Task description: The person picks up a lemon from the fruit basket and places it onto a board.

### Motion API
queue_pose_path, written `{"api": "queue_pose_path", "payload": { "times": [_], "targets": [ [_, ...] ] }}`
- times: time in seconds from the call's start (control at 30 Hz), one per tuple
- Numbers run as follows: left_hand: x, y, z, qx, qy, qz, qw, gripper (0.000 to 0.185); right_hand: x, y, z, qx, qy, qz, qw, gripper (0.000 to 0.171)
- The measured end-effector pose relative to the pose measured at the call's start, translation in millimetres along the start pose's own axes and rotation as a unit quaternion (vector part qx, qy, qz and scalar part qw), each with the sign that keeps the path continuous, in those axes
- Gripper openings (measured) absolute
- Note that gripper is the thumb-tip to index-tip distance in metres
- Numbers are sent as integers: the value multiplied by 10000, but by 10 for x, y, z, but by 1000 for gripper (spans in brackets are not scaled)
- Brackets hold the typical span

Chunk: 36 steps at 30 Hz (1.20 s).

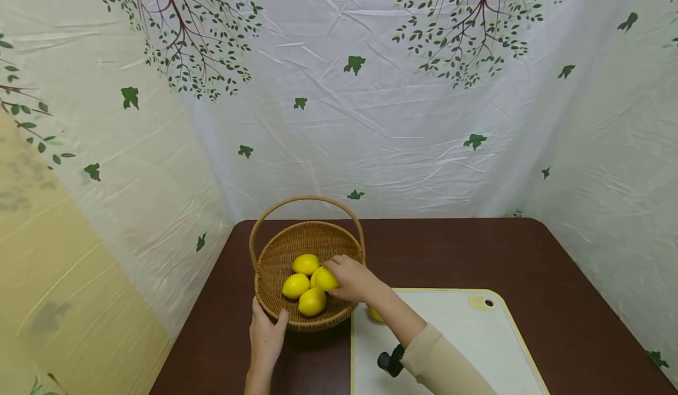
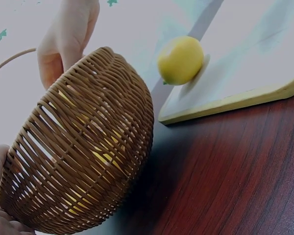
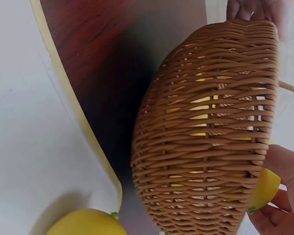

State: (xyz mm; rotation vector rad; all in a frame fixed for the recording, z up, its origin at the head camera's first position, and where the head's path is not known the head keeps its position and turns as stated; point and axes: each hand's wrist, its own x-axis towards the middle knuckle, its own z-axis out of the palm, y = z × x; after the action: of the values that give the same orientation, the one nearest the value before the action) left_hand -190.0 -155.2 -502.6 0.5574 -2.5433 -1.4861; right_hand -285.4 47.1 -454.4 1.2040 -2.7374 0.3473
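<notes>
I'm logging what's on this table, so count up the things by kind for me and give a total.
Lemons: 5, four in the basket, one of them gripped by the right hand, and one on the cutting board.
Wicker baskets: 1, its rim held by the left hand.
Cutting boards: 1.
Total: 7.

A dark brown table (image 1: 477, 254) stretches before me, its wood grain plain in my left wrist view. On it lies a white cutting board (image 1: 466, 342) with a yellow rim and a hole near its far right corner. Behind and on both sides hangs a crinkled white sheet (image 1: 371, 118) — printed with green leaves and dark branches.
</notes>
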Motion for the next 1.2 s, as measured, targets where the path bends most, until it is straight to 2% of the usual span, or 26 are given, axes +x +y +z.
{"api": "queue_pose_path", "payload": {
  "times": [0.27, 0.7, 1.0, 1.2],
  "targets": [
    [40, -16, 13, -93, -45, -13, 9999, 85, -25, 52, -112, -9, 77, 56, 10000, 55],
    [23, 23, 28, -17, 46, 28, 10000, 84, -167, 182, -336, 87, 538, -32, 9985, 58],
    [-29, 10, -38, 10, -56, 24, 10000, 84, -284, 149, -438, 53, 551, 226, 9982, 57],
    [-59, 11, -85, -2, -115, -42, 9999, 85, -387, 165, -490, 70, 742, 295, 9968, 56]
  ]
}}
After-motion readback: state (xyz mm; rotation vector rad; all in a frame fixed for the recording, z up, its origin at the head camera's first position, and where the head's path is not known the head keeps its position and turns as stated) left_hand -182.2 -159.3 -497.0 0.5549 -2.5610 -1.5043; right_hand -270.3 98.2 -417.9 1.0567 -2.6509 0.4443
